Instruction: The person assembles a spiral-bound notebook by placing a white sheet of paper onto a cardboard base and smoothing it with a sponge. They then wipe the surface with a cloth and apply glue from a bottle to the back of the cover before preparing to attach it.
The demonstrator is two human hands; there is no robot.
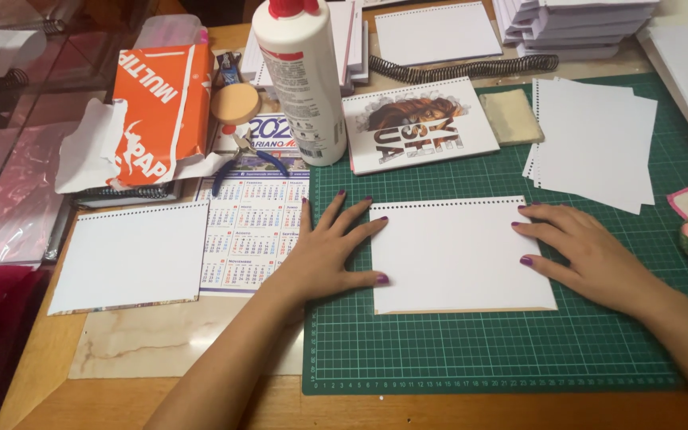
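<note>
Here, both hands lie flat and spread on a white punched sheet (455, 253) that rests on the green cutting mat (487, 350). The left hand (330, 253) presses its fingertips on the sheet's left edge, fingers splayed, grasping nothing. The right hand (583, 247) lies palm down on the right edge, fingers likewise stretched out and loose. The sheet has a row of small holes along its far edge and sits on a thin brownish board that peeks out at the near edge.

Far of the left hand stands a tall white glue bottle (300, 80) with a red cap, upright, just left of a printed cover (417, 126) with a picture on it. To the right on the mat lies a loose stack of white punched pages (595, 143). A black spiral coil (463, 68) stretches across the far side of the table. To the left, off the mat, a calendar sheet (252, 235) lies beside another white card (133, 255), with a torn orange paper wrapper (161, 111) farther off.
</note>
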